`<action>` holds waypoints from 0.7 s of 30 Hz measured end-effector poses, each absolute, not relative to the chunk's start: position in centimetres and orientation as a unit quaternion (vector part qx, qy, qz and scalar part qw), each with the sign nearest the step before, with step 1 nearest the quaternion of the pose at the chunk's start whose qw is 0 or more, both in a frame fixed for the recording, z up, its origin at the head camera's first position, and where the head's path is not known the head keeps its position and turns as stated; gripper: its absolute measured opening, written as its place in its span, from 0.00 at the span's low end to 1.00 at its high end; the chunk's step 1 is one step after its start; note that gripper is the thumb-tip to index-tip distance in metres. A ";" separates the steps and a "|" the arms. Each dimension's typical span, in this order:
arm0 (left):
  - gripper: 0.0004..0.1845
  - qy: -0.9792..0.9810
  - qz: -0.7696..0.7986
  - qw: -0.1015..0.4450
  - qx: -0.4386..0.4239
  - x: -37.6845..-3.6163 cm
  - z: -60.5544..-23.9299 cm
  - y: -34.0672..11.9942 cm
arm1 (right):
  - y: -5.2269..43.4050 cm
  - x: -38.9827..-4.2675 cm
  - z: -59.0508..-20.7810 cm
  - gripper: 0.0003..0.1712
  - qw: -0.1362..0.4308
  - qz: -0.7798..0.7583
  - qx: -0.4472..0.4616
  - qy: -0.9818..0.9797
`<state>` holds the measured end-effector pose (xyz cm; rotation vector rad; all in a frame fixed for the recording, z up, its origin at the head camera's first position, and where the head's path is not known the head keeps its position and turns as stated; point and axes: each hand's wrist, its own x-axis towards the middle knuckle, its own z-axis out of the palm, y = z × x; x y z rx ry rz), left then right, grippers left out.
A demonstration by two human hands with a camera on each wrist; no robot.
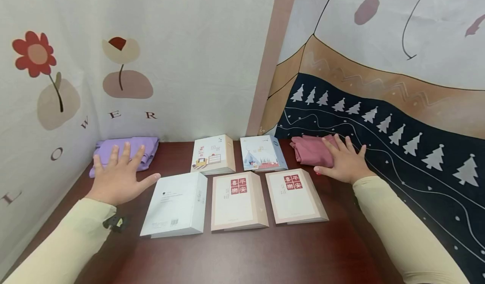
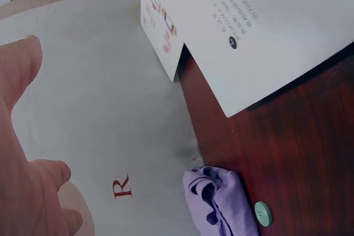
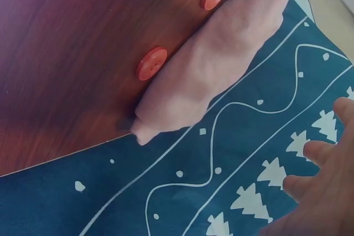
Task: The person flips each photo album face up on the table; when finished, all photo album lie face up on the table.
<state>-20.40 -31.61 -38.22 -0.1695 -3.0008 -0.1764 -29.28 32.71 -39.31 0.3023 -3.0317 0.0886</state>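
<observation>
My left hand [image 1: 117, 176] is spread with straight fingers, holding nothing, above the table's left side. In the head view its fingers overlap a folded purple cloth [image 1: 149, 151]; the left wrist view shows a pale green button [image 2: 263, 214] beside that cloth. On the right, my right hand [image 1: 345, 162] is likewise spread and holds nothing. It appears over a folded pink cloth [image 1: 308, 149]. Two red buttons [image 3: 152, 63] lie along that cloth's edge in the right wrist view. Between the hands lies a thick white book [image 1: 174, 204], its barcode side up.
Two matching books with red characters, a middle one [image 1: 236, 204] and a right one [image 1: 293, 199], lie beside the white book. Behind them are two illustrated books, one cream-edged [image 1: 212, 149], one blue-edged [image 1: 261, 149]. Printed fabric walls [image 1: 208, 65] border the dark wooden table [image 1: 246, 258].
</observation>
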 end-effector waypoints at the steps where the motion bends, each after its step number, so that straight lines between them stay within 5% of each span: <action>1: 0.57 -0.995 -0.058 0.064 -0.056 -20.4 -38.2 -31.6 | 32.7 -29.2 -39.3 0.67 0.047 0.029 0.099 -0.994; 21: 0.54 -0.990 -0.098 0.069 -0.068 -21.0 -38.6 -30.7 | 31.1 -30.0 -39.2 0.60 0.054 0.176 0.128 -0.974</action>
